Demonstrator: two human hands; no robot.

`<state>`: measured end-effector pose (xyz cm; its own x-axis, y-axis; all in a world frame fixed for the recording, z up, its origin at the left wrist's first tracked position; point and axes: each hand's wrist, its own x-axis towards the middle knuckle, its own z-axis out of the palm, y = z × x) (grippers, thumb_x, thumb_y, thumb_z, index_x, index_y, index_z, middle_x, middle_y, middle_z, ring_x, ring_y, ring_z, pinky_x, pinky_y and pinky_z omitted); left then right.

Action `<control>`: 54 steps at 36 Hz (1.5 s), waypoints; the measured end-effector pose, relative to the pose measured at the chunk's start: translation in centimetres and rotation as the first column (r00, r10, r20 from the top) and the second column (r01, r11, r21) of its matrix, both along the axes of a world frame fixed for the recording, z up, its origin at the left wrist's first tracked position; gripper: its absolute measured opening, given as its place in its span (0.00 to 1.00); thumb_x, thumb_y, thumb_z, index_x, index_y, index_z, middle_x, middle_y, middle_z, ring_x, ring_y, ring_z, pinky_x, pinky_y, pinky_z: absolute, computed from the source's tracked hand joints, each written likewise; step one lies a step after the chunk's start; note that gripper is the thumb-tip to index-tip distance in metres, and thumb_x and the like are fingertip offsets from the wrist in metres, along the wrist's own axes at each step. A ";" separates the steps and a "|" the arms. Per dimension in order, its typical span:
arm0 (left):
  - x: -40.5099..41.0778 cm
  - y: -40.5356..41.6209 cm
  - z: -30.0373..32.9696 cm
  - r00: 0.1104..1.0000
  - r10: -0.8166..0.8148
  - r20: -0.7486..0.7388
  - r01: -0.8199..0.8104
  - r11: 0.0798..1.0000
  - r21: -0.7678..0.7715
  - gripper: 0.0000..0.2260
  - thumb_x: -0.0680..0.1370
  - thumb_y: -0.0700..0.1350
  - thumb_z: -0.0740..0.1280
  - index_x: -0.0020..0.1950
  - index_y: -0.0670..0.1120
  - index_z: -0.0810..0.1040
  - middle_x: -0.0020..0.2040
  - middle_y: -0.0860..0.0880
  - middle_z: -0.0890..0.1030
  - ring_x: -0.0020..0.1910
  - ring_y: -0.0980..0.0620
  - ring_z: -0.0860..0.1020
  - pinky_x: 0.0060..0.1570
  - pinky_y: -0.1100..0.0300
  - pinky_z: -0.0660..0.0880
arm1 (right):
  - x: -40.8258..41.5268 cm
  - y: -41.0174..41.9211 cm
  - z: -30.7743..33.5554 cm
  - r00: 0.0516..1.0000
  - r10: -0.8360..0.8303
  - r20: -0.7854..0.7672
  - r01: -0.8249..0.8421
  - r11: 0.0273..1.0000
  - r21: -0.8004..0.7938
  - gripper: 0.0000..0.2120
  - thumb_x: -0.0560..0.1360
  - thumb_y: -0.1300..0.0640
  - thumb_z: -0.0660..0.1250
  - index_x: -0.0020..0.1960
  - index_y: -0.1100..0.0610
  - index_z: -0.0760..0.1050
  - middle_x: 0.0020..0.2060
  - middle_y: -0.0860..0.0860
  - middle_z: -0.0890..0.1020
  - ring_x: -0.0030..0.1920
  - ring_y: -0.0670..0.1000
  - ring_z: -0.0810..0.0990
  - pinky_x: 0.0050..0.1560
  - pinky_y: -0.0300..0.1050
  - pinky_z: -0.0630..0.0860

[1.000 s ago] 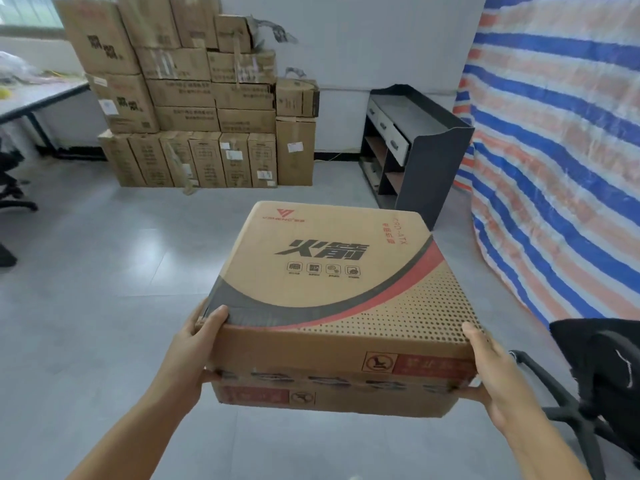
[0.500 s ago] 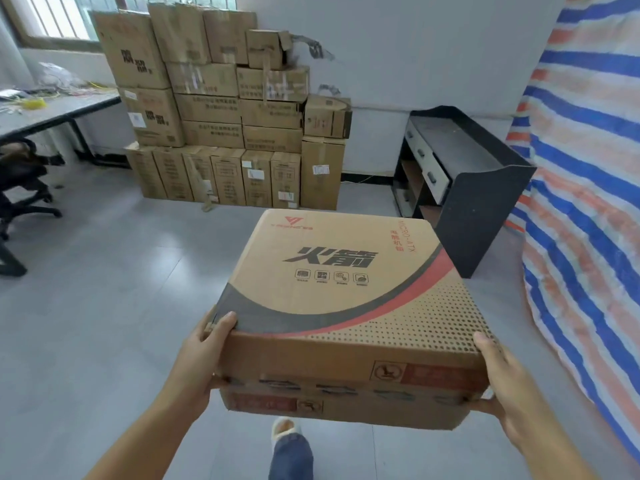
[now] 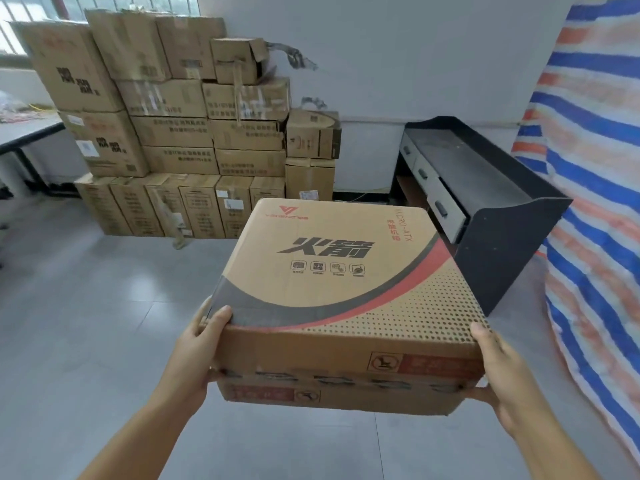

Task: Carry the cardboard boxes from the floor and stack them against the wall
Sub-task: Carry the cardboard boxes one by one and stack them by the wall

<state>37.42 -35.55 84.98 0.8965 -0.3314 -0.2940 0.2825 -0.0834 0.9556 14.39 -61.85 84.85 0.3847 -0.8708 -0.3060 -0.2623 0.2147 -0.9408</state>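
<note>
We held a square brown cardboard box with a black and red swoosh and dotted print on its top face (image 3: pixel 346 282) out in front of us, clear of the grey tiled floor (image 3: pixel 86 306) and tilted a little toward us. Our left hand (image 3: pixel 197 355) gripped the box's near left corner, the thumb laid over the top edge and the fingers curled underneath, out of sight. Our right hand (image 3: pixel 498 375) gripped the near right corner in the same way, thumb on the upper edge and fingers wrapped under the bottom. Both bare forearms reached up from the lower edge of the view. Ahead of the box, a stack of plain brown cardboard boxes (image 3: pixel 180 133) stood against the white wall (image 3: pixel 398 57), several rows high, with a row of narrow upright cartons at the bottom. To the right of that stack sat a low black cabinet with pale grey drawer fronts (image 3: pixel 485 195), also against the wall. A blue, white and orange striped tarpaulin (image 3: pixel 595 168) hung along the right side. At the far left we saw the edge of a white desk on black legs (image 3: pixel 24 133).
</note>
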 end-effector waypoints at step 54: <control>80.8 -64.5 3.2 0.999 0.033 0.023 -0.030 0.992 -0.119 0.18 0.79 0.53 0.65 0.69 0.60 0.70 0.58 0.50 0.78 0.52 0.45 0.79 0.43 0.36 0.78 | 81.3 -65.9 4.7 0.986 0.088 0.142 -0.077 0.994 -0.078 0.17 0.80 0.47 0.58 0.67 0.48 0.71 0.50 0.48 0.80 0.49 0.50 0.79 0.39 0.52 0.78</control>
<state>118.17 -100.01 88.21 0.9136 -0.3342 -0.2316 0.2591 0.0395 0.9651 95.67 -127.72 89.53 0.4917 -0.8520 -0.1795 -0.1364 0.1282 -0.9823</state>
